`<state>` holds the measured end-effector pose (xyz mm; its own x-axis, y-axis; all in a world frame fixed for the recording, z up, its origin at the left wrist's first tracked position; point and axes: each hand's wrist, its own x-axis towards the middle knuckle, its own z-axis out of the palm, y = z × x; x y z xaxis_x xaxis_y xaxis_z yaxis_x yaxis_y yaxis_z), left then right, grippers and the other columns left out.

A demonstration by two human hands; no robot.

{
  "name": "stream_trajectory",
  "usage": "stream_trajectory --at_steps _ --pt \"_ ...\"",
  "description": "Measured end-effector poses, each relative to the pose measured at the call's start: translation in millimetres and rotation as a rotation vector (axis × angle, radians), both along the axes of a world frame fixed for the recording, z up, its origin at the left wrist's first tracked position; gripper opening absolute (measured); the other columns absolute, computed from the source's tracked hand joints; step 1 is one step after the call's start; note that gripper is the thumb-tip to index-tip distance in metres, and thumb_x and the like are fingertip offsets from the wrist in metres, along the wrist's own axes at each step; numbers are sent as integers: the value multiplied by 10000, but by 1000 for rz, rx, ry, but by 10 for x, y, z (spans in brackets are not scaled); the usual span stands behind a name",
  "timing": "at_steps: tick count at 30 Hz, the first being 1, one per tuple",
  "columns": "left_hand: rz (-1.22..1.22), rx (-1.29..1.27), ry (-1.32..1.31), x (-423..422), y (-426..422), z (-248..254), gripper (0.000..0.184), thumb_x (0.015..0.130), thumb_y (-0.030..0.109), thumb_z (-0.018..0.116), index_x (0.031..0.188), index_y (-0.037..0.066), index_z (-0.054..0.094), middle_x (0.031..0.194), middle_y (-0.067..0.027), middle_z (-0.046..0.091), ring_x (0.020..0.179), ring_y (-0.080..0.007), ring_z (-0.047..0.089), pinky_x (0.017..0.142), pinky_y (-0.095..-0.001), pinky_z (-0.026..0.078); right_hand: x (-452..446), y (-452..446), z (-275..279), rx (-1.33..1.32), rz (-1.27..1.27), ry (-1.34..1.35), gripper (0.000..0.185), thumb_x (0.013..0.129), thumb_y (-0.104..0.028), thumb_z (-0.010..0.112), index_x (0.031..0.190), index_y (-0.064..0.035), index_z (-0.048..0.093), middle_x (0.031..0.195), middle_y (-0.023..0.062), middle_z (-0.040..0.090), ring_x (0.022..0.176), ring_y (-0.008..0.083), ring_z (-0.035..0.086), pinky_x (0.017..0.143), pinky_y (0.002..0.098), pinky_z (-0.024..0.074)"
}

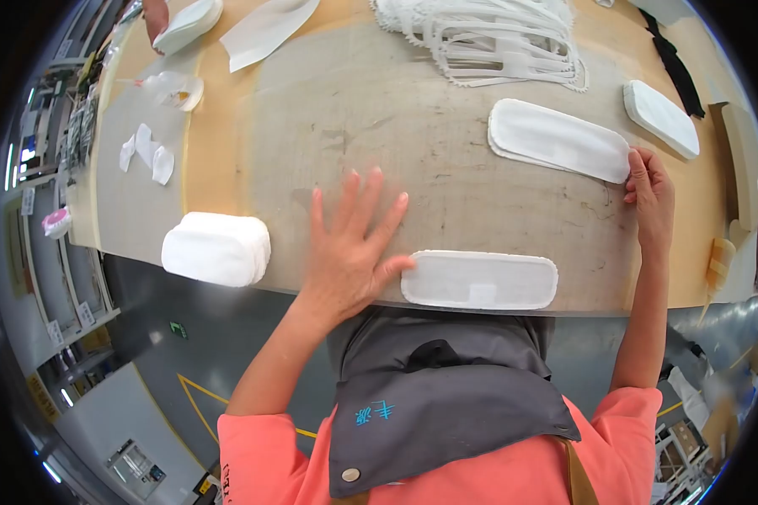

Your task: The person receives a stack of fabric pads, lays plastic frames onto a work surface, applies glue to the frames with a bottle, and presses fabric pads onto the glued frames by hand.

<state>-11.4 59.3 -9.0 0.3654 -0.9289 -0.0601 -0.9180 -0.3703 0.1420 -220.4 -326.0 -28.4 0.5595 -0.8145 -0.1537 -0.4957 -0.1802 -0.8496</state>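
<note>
My left hand lies over the table with its fingers spread, and its thumb tip touches the left end of a white oblong pad at the near edge. At the right, my right hand pinches the right end of another white oblong pad, which rests on one or more similar pieces. A stack of white pads sits to the left of my left hand, near the table's front edge.
White looped strips are heaped at the far side. More white pads lie at the right, near a black strap. White scraps and a clear plastic item are at the left. Another person's hand shows at top left.
</note>
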Motion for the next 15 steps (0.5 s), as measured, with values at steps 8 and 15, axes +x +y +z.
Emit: stream_trajectory --at_steps 8,15 --pt "71 92 0 11 263 -138 974 912 808 284 1620 141 246 1699 -154 98 1571 -353 44 1181 -659 -50 -98 201 205 -585 -109 -42 322 1009 -275 647 1245 -56 624 980 12 589 691 93 482 674 248 453" --pt "48 -74 37 -136 351 -232 1035 895 826 310 1621 95 209 1693 -182 92 1573 -340 42 1193 -629 -80 -542 1207 516 -226 406 43 131 894 -55 726 1018 -32 692 954 72 661 792 162 632 674 276 504"
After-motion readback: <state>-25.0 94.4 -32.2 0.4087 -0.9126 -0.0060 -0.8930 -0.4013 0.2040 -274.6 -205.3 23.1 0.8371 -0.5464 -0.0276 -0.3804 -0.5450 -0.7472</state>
